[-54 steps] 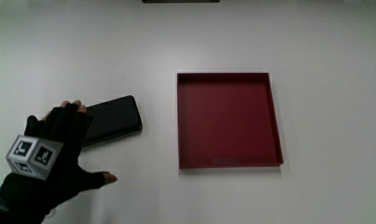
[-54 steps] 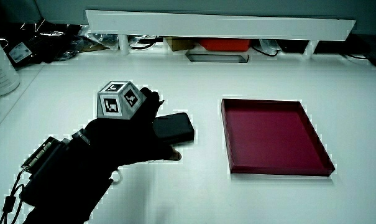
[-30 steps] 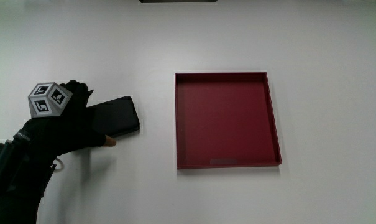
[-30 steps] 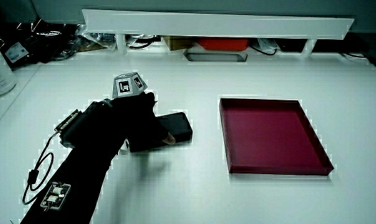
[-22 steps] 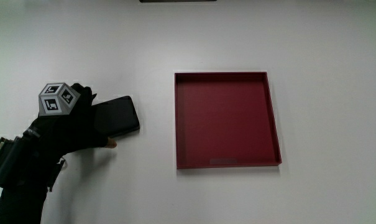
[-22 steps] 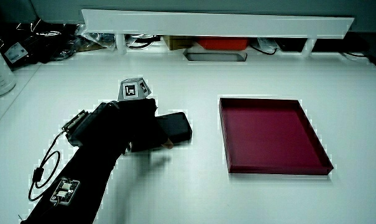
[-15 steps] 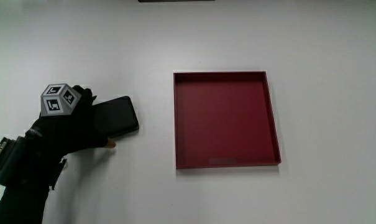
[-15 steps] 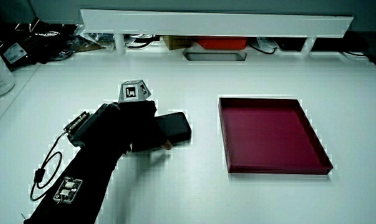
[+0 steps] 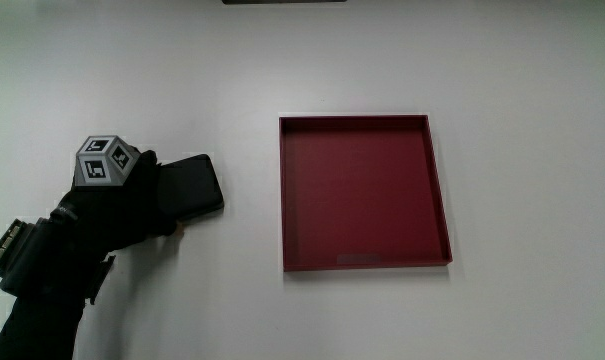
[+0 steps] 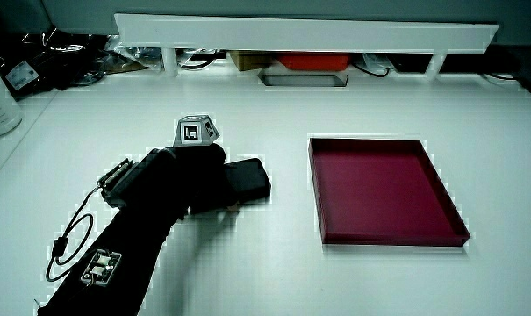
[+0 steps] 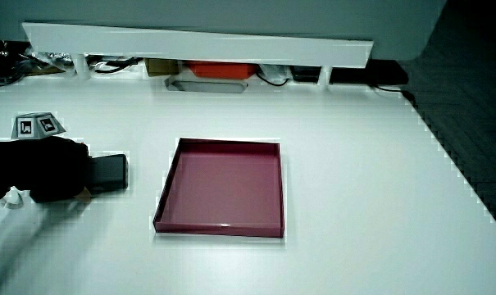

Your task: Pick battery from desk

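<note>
The battery [image 9: 189,186] is a flat black slab lying on the white desk beside the red tray; it also shows in both side views [image 10: 248,179] [image 11: 111,172]. The gloved hand [image 9: 122,205] lies over the battery's end, fingers curled around it, thumb tip at the edge nearer the person. The patterned cube [image 9: 104,160] sits on the hand's back. The hand [image 10: 195,180] [image 11: 51,168] covers about half of the battery, which rests on the desk.
A shallow square red tray [image 9: 437,180] lies beside the battery, also in both side views [image 10: 448,206] [image 11: 219,226]. A low white partition [image 10: 300,31] runs along the desk's edge farthest from the person, with cables and clutter under it.
The hand slid forward onto the battery and closed its fingers around the end. The battery itself has stayed in place on the desk.
</note>
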The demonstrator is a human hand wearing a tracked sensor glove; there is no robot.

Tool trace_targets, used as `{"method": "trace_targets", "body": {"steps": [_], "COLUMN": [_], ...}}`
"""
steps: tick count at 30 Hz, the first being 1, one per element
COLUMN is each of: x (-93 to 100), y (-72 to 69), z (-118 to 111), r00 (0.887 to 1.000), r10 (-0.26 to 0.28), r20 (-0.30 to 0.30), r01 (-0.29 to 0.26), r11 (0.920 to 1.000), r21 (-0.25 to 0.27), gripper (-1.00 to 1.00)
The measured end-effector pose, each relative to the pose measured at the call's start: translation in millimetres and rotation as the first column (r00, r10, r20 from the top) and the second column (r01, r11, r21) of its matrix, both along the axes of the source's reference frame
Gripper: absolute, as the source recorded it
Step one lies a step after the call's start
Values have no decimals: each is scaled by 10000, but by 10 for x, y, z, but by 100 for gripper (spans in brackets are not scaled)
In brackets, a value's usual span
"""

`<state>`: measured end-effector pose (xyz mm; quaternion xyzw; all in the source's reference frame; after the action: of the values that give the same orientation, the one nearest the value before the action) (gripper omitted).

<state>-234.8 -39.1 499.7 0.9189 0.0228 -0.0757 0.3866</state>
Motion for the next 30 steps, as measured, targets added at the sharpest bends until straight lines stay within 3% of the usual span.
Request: {"method": "trace_targets", "body": {"steps": [6, 14, 19, 22, 23, 28, 29, 30], "x": [-41, 9, 48, 166, 228, 489, 568, 599], "y": [53, 86, 47, -2, -22, -112, -128, -147], "z": [15, -57, -172, -322, -396, -497, -585, -520], "r00": [9993, 9981, 9924, 9851, 9834, 9653, 9656, 9538], "r10": [125, 452, 657, 954, 862, 1260, 1301, 1249], "r20": [-354, -418, -1041, -1430, -1596, -2285, -2250, -2733], "r01": [-97, -403, -489, -668, -556, -702, -788, -584], "r11": [9970, 9929, 9865, 9789, 9807, 9688, 9715, 9692], "r21": [768, 1118, 1565, 1930, 1875, 2379, 2235, 2391], "gripper": [100, 100, 100, 100, 100, 100, 100, 100]}}
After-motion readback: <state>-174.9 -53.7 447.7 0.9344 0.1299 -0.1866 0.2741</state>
